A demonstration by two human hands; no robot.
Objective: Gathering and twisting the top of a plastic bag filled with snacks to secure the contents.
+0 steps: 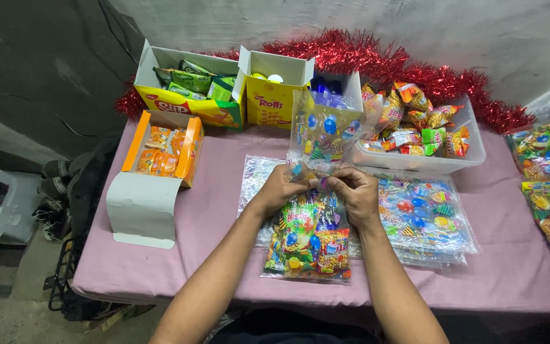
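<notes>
Both forearms reach forward over the pink desk [211, 210], the left hand [281, 190] and right hand [355, 193] pinched shut on the lower edge of a clear printed bag [326, 130]. The bag stands upright, long axis vertical, above a filled bag [310, 245] lying flat beneath the hands.

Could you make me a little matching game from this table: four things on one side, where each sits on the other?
Things:
1. open orange cardboard box
2. clear plastic tub of snack packets
3. red tinsel garland
4. filled printed plastic gift bag

Places:
A. along the back edge
B. under both hands
C. left side of the table
D. right of centre, behind the flat bags

Pairs: 1-C, 2-D, 3-A, 4-B
</notes>
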